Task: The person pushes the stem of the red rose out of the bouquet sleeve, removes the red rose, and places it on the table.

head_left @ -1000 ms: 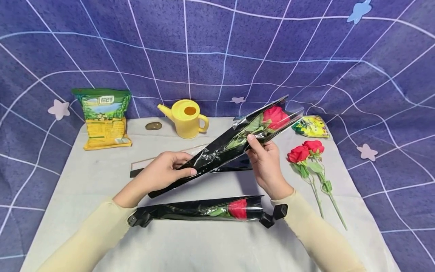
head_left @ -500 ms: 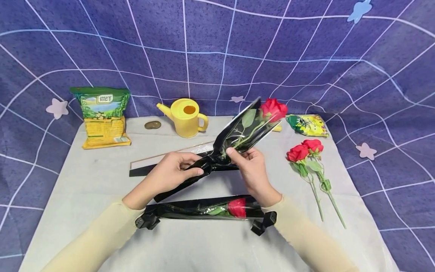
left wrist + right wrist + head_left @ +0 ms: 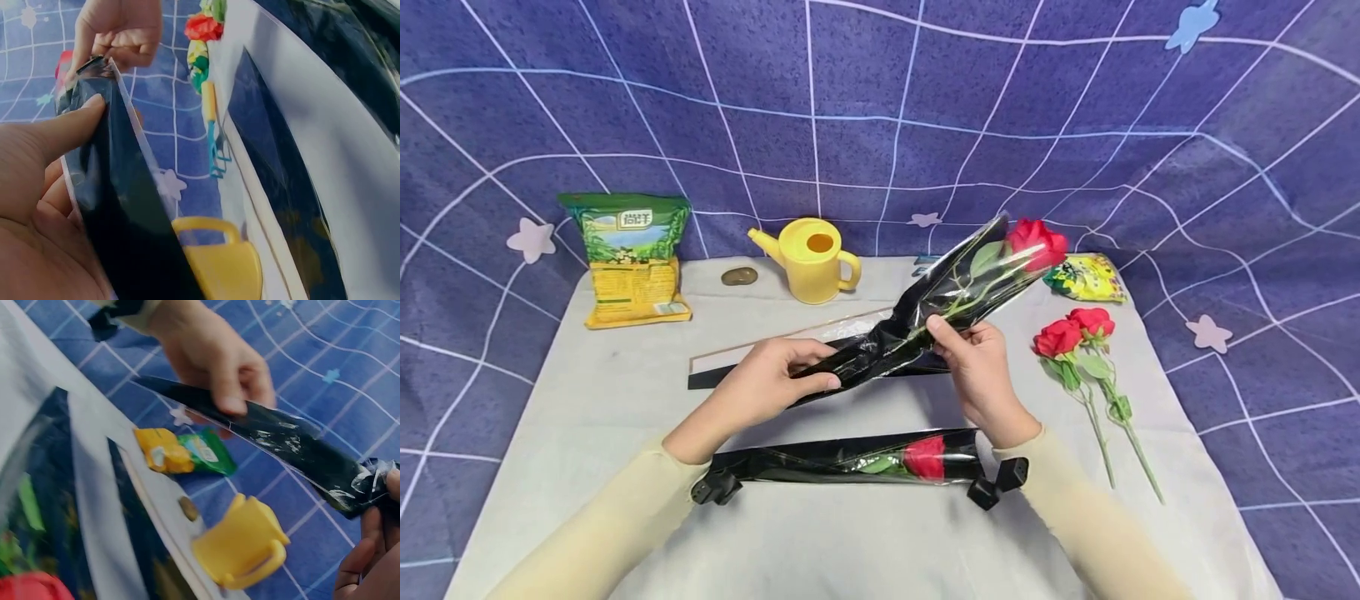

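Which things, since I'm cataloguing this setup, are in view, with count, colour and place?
wrapped rose in hand: 1, red in black wrap, above the table
wrapped rose lying down: 1, red in black wrap, table front
loose roses: 2, red, right
flat sleeve: at least 1, black, tan-edged, mid-table
watering can: 1, yellow, back
stone: 1, brown, beside can
large bag: 1, green-yellow, back left
small packet: 1, yellow-green, back right
rake: 1, blue-yellow, between can and packet
tablecloth: 1, whitish
backdrop: purple-blue, behind
left hand, right hand: both on held rose
cuffed arms: 2, cream
wrist cameras: 2, black
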Tool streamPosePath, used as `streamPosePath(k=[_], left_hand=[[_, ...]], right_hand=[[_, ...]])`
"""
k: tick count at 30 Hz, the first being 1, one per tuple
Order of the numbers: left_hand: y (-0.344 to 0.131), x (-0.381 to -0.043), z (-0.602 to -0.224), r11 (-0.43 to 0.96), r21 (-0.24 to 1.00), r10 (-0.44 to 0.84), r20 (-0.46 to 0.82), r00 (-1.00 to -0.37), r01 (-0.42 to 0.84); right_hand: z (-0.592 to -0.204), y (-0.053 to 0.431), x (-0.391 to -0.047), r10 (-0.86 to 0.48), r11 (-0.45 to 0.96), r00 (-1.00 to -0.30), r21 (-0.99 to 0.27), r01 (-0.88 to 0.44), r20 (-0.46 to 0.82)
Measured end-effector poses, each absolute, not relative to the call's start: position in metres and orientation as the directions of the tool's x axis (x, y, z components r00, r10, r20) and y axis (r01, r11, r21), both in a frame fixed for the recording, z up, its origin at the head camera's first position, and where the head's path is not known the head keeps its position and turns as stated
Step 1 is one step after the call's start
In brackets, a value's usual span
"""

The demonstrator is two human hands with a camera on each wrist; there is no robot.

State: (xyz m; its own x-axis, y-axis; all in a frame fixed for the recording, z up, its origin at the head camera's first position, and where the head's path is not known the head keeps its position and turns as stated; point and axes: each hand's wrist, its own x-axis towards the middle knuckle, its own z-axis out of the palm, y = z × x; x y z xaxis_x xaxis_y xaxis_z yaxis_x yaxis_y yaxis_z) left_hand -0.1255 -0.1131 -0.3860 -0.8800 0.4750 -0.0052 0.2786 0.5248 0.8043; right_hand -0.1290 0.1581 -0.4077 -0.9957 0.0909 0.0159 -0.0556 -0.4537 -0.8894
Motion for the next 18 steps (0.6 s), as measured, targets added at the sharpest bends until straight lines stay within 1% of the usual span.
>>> streamPosePath(k=[6,12,15,18], left_hand=[[-0.120,-0.126,-0.384,0.541,0.806,0.440,-0.026,-0.898,0.242],[-0.114,-0.127,-0.377,0.482,0.849,0.429,-0.015,-0.903,0.215],[-0.112,-0.127,-0.375,0.449,0.868,0.429,0.001,-0.903,0.214],[-0.112,-0.127,-0.374,0.446,0.869,0.432,0.000,-0.902,0.214]], right_hand=[[-0.396,0.172,-0.138,0.152,-0.518,-0.988,-0.848,-0.109,0.035],[-0.388,0.170,-0.140,0.240,-0.604,-0.970,-0.778,-0.174,0.031],[-0.386,0.169,-0.139,0.255,-0.620,-0.967,-0.763,-0.183,0.025],[-0.385,0.169,-0.140,0.258,-0.633,-0.965,-0.746,-0.207,0.049]])
